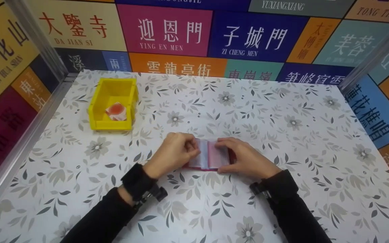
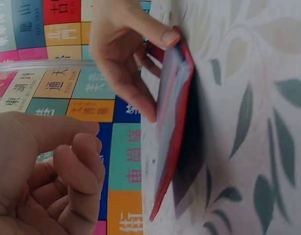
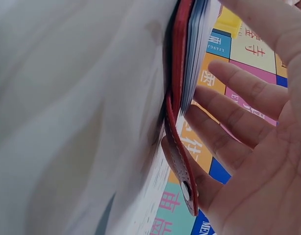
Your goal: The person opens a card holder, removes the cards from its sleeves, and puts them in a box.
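Observation:
A small red-covered card holder (image 1: 213, 155) with clear sleeves lies spread at mid-table. My right hand (image 1: 250, 158) holds its right side, thumb at the near edge and forefinger at the far one. In the right wrist view, the other fingers (image 3: 224, 117) reach along the sleeve edges, one behind the strap (image 3: 182, 161) with its metal snap. Over the left half is my left hand (image 1: 174, 152), its fingers curled. In the left wrist view this left hand (image 2: 57, 171) is apart from the holder (image 2: 175, 112), thumb against forefinger, nothing showing between them.
A yellow bin (image 1: 111, 125) stands at the back left of the table, with a small white-and-red packet (image 1: 117, 110) in it. The tabletop (image 1: 181, 209) has a grey leaf and flower print. Panels of coloured signs (image 1: 167, 33) rise behind and at both sides.

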The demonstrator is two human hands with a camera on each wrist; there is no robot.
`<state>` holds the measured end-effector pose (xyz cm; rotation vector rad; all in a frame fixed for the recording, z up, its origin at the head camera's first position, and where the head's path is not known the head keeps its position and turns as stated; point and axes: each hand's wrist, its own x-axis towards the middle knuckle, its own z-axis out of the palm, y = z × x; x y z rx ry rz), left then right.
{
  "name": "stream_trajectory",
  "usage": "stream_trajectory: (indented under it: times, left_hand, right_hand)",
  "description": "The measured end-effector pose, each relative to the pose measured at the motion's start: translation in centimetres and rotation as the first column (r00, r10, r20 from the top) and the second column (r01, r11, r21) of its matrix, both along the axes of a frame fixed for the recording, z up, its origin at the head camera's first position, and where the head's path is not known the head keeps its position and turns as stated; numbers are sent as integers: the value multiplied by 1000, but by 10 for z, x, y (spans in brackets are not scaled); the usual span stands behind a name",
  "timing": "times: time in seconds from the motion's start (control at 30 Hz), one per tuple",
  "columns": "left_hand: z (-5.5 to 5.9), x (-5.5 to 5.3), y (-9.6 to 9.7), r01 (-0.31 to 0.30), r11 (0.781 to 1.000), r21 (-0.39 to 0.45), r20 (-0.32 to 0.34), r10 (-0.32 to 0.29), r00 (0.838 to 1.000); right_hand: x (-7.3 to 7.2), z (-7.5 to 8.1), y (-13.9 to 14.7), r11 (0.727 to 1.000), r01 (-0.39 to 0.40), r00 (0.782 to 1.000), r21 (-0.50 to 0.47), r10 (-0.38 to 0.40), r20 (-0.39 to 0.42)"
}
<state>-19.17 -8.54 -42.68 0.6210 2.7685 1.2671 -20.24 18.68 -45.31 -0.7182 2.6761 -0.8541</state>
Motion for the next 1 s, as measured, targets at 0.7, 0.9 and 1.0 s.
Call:
stream_trajectory:
  times: [0.7,0.9,1.0]
  left_hand:
    - [-31,0,21,179,977,-114,-11,-181,983]
    - [-30,0,20,185,974,-128,-22,-189,982]
    - [-30,-1,20,189,973,-133,-5,-191,982]
  right_hand:
    - [-2,4,5,997,-61,998,-57,59,-33]
    - [-3,4,5,995,-77,990,-69,68,-125]
    - [-2,4,6,996,-63,985,-69,51,-165]
